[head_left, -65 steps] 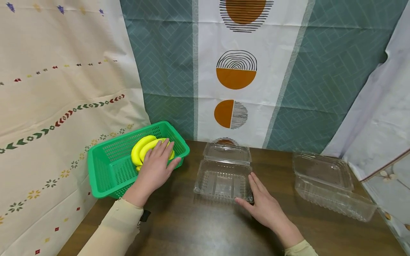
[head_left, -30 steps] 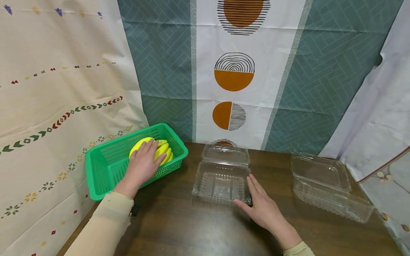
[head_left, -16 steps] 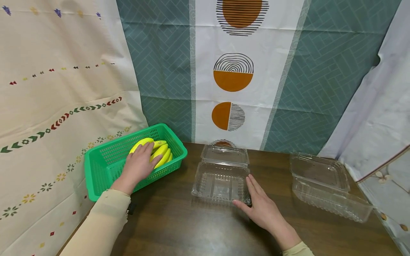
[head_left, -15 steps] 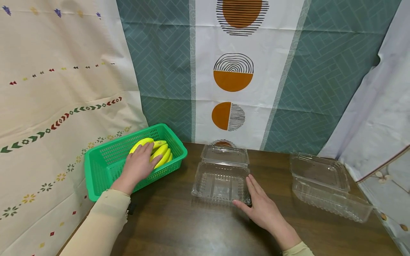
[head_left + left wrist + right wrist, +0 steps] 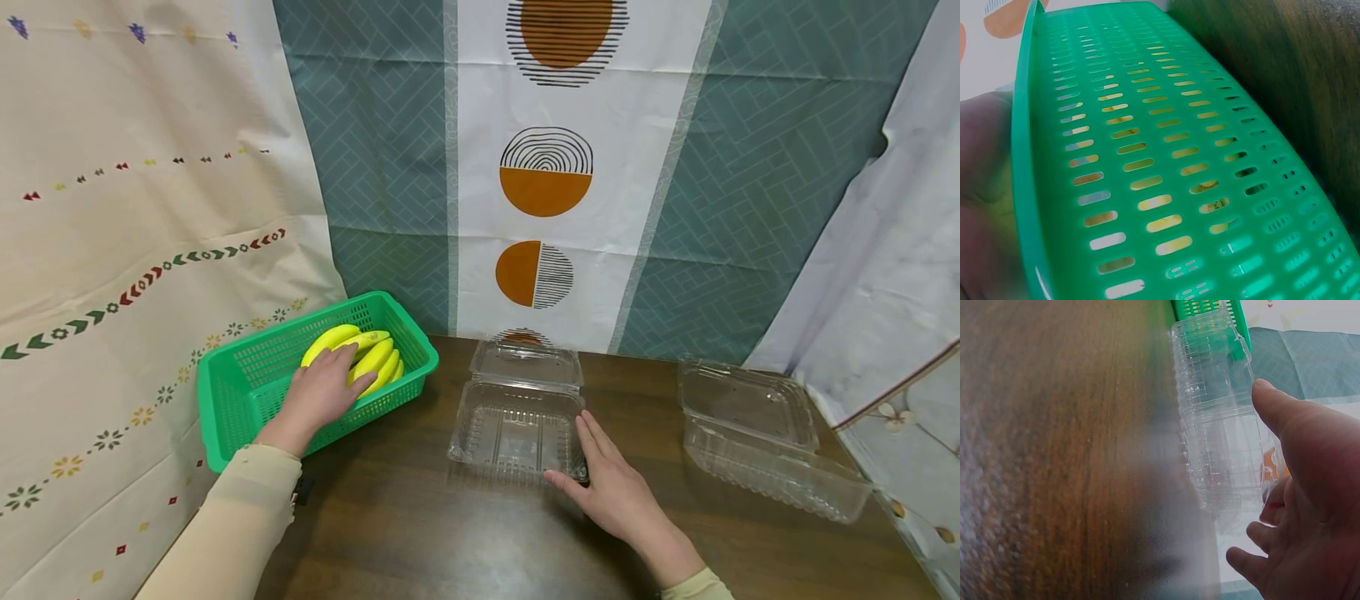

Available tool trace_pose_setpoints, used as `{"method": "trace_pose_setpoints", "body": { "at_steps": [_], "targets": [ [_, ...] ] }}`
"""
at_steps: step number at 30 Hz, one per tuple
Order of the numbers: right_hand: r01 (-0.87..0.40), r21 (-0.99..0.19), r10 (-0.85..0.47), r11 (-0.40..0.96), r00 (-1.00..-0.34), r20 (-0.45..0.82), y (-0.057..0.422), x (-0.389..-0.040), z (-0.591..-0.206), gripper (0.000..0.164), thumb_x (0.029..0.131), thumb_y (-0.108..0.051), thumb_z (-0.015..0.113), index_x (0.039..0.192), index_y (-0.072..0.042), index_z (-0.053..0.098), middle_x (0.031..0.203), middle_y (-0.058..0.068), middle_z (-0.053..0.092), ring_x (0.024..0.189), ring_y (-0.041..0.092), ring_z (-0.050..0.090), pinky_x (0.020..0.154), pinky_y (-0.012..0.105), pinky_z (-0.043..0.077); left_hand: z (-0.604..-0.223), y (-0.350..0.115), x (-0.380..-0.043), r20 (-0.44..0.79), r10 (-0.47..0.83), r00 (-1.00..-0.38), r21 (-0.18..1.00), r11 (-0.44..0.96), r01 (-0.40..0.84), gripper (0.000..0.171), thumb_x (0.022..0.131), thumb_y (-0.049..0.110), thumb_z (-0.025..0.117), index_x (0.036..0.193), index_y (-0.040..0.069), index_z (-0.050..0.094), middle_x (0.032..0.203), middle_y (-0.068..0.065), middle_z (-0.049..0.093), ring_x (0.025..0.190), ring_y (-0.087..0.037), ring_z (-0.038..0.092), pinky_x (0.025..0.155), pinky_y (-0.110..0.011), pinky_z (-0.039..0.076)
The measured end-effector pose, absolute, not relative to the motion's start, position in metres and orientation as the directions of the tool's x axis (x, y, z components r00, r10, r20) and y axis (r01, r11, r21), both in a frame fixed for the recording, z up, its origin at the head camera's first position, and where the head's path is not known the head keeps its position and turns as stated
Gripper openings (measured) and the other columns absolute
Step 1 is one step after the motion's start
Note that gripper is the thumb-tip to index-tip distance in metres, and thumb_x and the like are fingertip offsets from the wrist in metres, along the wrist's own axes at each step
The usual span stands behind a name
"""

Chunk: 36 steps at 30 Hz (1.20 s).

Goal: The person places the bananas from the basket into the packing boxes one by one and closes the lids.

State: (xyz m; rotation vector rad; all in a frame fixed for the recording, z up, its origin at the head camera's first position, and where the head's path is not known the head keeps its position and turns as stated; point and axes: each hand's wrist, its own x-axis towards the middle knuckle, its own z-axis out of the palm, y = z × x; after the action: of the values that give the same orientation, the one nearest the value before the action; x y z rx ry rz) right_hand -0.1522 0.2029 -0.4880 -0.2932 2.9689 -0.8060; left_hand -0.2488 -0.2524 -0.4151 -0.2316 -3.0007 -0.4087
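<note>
Yellow bananas (image 5: 378,367) lie toward the right end of a green perforated basket (image 5: 225,400). My left hand (image 5: 318,387) reaches over the basket's near rim, its fingers laid loosely over the left-hand bananas and its thumb toward the right ones. In the left wrist view the basket's slotted wall (image 5: 1147,181) hides most of the fruit and the fingers. A clear plastic clamshell box (image 5: 517,433) stands with its lid (image 5: 528,362) folded back. Beside its right wall is my right hand (image 5: 618,492), fingers straight and thumb apart at the near corner; contact with the wall is unclear.
A second clear plastic clamshell (image 5: 776,475), lid (image 5: 750,404) tilted back, stands at the right of the brown wooden table (image 5: 465,550). Patterned cloth (image 5: 405,167) hangs behind and along both sides, close to the basket's left end.
My left hand has slid left and back toward me over the bananas, uncovering more of the right-hand ones. The bananas stay about in place. My right hand keeps its place by the box.
</note>
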Motion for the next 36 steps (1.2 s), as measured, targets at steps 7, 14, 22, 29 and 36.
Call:
{"method": "trace_pose_setpoints", "body": {
  "at_steps": [7, 14, 22, 29, 36],
  "targets": [
    [-0.166, -0.516, -0.194, 0.84, -0.981, 0.0, 0.2032, -0.1518, -0.4878, 0.112, 0.102, -0.071, 0.067, 0.178, -0.008, 0.014, 0.185, 0.011, 0.007, 0.164, 0.042, 0.026, 0.112, 0.073, 0.043, -0.4182, -0.255, -0.2512, 0.103, 0.144, -0.984, 0.264, 0.95, 0.167, 0.075, 0.111, 0.05, 0.064, 0.162, -0.003, 0.047, 0.156, -0.029, 0.056, 0.142, -0.053, 0.048, 0.103, -0.081, 0.04],
    [-0.173, -0.511, -0.197, 0.842, -0.98, 0.007, 0.2032, -0.1519, -0.4877, 0.111, 0.102, -0.07, 0.067, 0.178, -0.008, 0.014, 0.185, 0.011, 0.007, 0.164, 0.042, 0.027, 0.113, 0.072, 0.044, -0.4193, -0.2568, -0.2552, 0.101, 0.145, -0.984, 0.256, 0.952, 0.167, 0.073, 0.11, 0.049, 0.066, 0.16, -0.002, 0.05, 0.146, -0.029, 0.063, 0.131, -0.048, 0.058, 0.096, -0.075, 0.046],
    [-0.161, -0.522, -0.192, 0.838, -0.981, -0.006, 0.2027, -0.1506, -0.4874, 0.111, 0.102, -0.071, 0.067, 0.178, -0.008, 0.014, 0.185, 0.011, 0.007, 0.164, 0.042, 0.027, 0.113, 0.074, 0.042, -0.4134, -0.2567, -0.2531, 0.061, 0.16, -0.985, 0.276, 0.946, 0.171, 0.074, 0.11, 0.048, 0.066, 0.161, -0.003, 0.049, 0.142, -0.029, 0.067, 0.125, -0.05, 0.064, 0.093, -0.074, 0.049],
    [-0.157, -0.517, -0.19, 0.841, -0.982, -0.012, 0.2031, -0.151, -0.4888, 0.112, 0.102, -0.071, 0.066, 0.178, -0.009, 0.013, 0.185, 0.01, 0.006, 0.164, 0.041, 0.027, 0.113, 0.073, 0.042, -0.4143, -0.2574, -0.2552, 0.003, 0.156, -0.988, 0.296, 0.943, 0.15, 0.077, 0.111, 0.049, 0.064, 0.163, -0.004, 0.045, 0.146, -0.029, 0.065, 0.127, -0.05, 0.064, 0.097, -0.073, 0.048],
    [-0.158, -0.515, -0.189, 0.843, -0.982, -0.008, 0.203, -0.1516, -0.4892, 0.112, 0.102, -0.071, 0.067, 0.178, -0.009, 0.014, 0.185, 0.01, 0.007, 0.164, 0.042, 0.028, 0.113, 0.073, 0.042, -0.4147, -0.2588, -0.258, -0.011, 0.168, -0.986, 0.307, 0.939, 0.157, 0.075, 0.11, 0.047, 0.065, 0.161, -0.006, 0.048, 0.142, -0.027, 0.067, 0.118, -0.045, 0.067, 0.093, -0.066, 0.052]
  ]
}}
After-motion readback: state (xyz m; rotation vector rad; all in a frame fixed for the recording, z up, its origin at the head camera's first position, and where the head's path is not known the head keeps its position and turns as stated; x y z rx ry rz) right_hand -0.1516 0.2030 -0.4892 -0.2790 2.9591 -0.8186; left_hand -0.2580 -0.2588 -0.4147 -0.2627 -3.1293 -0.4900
